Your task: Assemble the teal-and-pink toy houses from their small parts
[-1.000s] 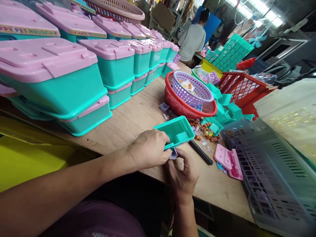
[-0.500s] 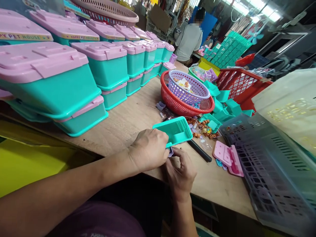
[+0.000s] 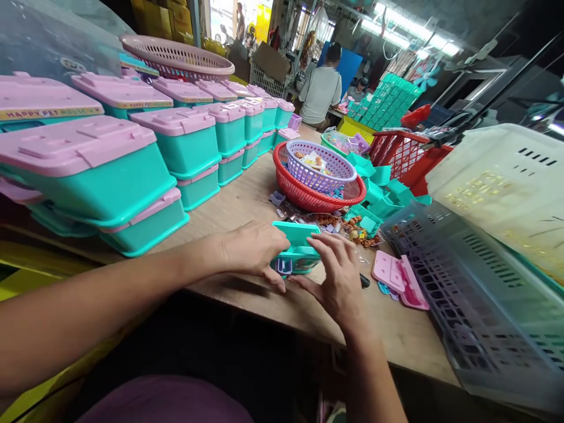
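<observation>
A small open teal plastic box (image 3: 298, 235) stands upright near the table's front edge, hollow side up. On its front wall, toward the left, is a small purple piece (image 3: 284, 267) like a latch. My left hand (image 3: 253, 249) is at the box's left end, fingertips against the rim and thumb stretched out below, apart from the wall. From the right, my right hand (image 3: 339, 267) arches over the box with spread fingers. Its fingertips are at the right rim, its thumb near the lower front. Part of the box's right end is hidden behind those fingers.
Stacked teal boxes with pink lids (image 3: 185, 141) fill the left. A purple basket (image 3: 321, 170) sits inside a red basket (image 3: 286, 179); loose teal boxes (image 3: 381, 200) lie behind. Right are a pink lid (image 3: 390, 270) and a grey crate (image 3: 476, 294). A person (image 3: 319, 91) sits farther back.
The box has gone from tilted in my left hand to upright on the table. Both hands have loosened, fingers spreading around it. The purple piece now shows on its front. The view has shifted.
</observation>
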{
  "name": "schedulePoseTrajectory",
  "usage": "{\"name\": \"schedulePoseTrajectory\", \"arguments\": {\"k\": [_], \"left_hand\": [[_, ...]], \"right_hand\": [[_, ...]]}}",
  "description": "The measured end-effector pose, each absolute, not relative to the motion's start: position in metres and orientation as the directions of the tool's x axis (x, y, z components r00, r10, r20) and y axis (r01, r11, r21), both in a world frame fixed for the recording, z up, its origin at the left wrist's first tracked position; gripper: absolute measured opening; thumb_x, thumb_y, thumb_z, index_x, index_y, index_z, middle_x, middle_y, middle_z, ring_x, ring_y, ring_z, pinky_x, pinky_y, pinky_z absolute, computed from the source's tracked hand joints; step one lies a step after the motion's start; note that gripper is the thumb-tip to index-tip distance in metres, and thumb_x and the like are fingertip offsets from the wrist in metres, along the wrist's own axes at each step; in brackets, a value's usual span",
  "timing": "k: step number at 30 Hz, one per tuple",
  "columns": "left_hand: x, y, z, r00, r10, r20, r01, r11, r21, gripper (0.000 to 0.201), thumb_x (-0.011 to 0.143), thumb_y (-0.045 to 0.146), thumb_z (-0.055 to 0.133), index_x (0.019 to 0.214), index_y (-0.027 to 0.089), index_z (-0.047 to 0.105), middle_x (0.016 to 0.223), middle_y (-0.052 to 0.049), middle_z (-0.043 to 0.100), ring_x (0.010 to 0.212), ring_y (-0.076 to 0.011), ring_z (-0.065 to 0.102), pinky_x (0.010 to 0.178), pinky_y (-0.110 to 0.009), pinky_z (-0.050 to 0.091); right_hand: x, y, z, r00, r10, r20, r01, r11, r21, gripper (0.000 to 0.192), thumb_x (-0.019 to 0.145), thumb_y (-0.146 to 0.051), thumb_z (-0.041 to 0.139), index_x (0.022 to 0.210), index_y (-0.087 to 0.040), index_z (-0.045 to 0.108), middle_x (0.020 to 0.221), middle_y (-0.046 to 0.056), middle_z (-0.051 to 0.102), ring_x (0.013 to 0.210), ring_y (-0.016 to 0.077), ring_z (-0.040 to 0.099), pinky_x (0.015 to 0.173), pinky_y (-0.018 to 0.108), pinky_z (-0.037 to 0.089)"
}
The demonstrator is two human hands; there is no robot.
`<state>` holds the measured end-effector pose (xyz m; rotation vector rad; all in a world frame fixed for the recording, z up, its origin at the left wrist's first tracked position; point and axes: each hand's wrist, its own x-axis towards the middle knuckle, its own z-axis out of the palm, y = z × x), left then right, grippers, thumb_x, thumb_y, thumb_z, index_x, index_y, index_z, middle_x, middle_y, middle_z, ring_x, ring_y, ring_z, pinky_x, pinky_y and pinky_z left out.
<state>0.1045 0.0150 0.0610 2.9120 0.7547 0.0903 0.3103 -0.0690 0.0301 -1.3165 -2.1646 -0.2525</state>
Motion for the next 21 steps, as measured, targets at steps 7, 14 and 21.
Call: {"name": "schedulePoseTrajectory", "arguments": {"k": [7,14,21], "left_hand": [[0.108,0.015,0.053,0.897,0.423,0.127,0.414,-0.906,0.090,0.047,0.083,0.061,0.059,0.081,0.016,0.072,0.082,-0.010,0.069,0.068,-0.0231,0.064,0.058,-0.031,0.039],[0.108,0.016,0.051,0.893,0.439,0.097,0.439,-0.898,0.018,0.044,0.077,0.058,0.066,0.082,0.015,0.072,0.083,-0.011,0.070,0.070,-0.0233,0.064,0.063,-0.032,0.043],[0.112,0.012,0.053,0.879,0.471,0.074,0.469,-0.882,0.037,0.042,0.080,0.053,0.062,0.080,0.014,0.074,0.083,-0.014,0.070,0.069,-0.0267,0.066,0.060,-0.034,0.043]], "right_hand": [[0.311,-0.056,0.027,-0.430,0.788,0.441,0.769,0.575,-0.278,0.035,0.088,-0.033,0.066,0.121,-0.023,0.057,0.116,0.009,0.061,0.105,0.0239,0.057,0.092,0.043,0.050],[0.307,-0.059,0.025,-0.401,0.792,0.461,0.751,0.572,-0.329,0.037,0.089,-0.034,0.065,0.122,-0.022,0.057,0.116,0.009,0.060,0.108,0.0242,0.055,0.094,0.044,0.049],[0.308,-0.054,0.030,-0.429,0.796,0.427,0.741,0.580,-0.337,0.028,0.089,-0.036,0.066,0.113,-0.023,0.061,0.111,0.008,0.062,0.101,0.0221,0.058,0.088,0.040,0.051]]}}
